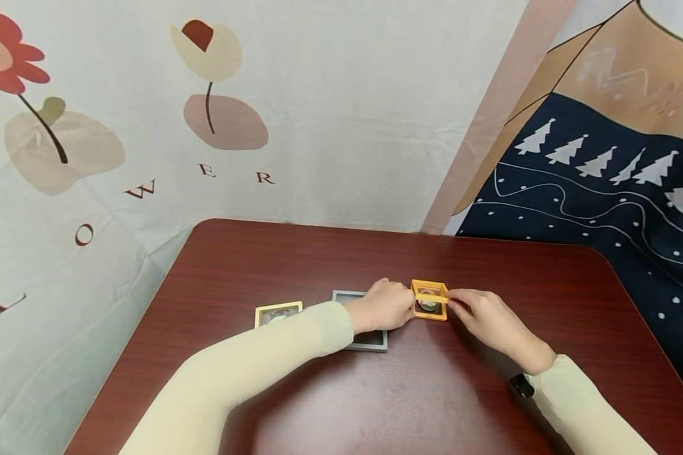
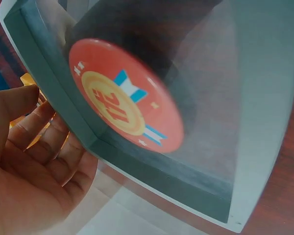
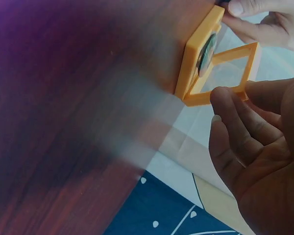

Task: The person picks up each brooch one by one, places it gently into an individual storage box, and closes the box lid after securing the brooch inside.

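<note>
A small orange display frame (image 1: 429,317) stands on the table with its hinged lid (image 3: 253,63) swung partly up. Inside it sits a round badge (image 3: 206,56), seen nearly edge-on in the right wrist view. My right hand (image 1: 492,319) pinches the lid's edge between thumb and fingers. At the frame's left side, my left hand (image 1: 386,306) grips the base with curled fingers. Below the left forearm lies a larger grey frame (image 1: 370,347), partly covered. Through its clear film, the left wrist view shows a red round badge (image 2: 157,117) with a medal design.
A pale yellow frame (image 1: 279,306) lies left of the grey one, partly behind the left sleeve (image 1: 273,344). The reddish-brown table (image 1: 432,404) ends at a printed cloth (image 1: 347,126) at the back. A dark blue cloth (image 1: 580,189) hangs at the right.
</note>
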`<state>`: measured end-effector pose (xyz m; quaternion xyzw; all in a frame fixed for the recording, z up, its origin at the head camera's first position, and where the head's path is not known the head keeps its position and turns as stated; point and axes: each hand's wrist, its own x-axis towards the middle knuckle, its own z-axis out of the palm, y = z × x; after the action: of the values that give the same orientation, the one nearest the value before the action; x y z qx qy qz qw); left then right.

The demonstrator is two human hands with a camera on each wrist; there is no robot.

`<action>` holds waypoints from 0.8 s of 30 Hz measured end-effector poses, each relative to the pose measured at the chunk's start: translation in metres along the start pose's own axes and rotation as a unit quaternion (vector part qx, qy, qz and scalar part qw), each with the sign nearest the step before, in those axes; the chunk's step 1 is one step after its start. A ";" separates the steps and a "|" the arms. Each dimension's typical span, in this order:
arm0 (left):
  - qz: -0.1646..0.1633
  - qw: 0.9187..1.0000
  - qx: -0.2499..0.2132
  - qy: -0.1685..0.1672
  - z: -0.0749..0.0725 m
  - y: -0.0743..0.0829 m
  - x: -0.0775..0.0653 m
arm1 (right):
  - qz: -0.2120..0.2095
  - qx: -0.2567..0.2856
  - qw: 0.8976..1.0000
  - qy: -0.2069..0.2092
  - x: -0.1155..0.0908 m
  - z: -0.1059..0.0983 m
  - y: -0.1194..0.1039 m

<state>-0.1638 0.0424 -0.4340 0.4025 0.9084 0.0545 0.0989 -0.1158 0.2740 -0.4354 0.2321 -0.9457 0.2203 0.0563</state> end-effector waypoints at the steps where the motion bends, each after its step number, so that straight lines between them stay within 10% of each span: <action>1: 0.001 1.000 -0.002 -0.002 0.000 0.000 0.000 | 0.001 0.002 1.000 -0.003 -0.001 0.001 -0.001; 24: 0.014 1.000 -0.005 -0.013 0.003 -0.003 0.000 | 0.014 0.035 0.999 -0.033 -0.005 0.006 -0.004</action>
<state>-0.1650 0.0403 -0.4374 0.4157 0.9009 0.0550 0.1121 -0.1097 0.2701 -0.4397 0.2278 -0.9421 0.2458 0.0139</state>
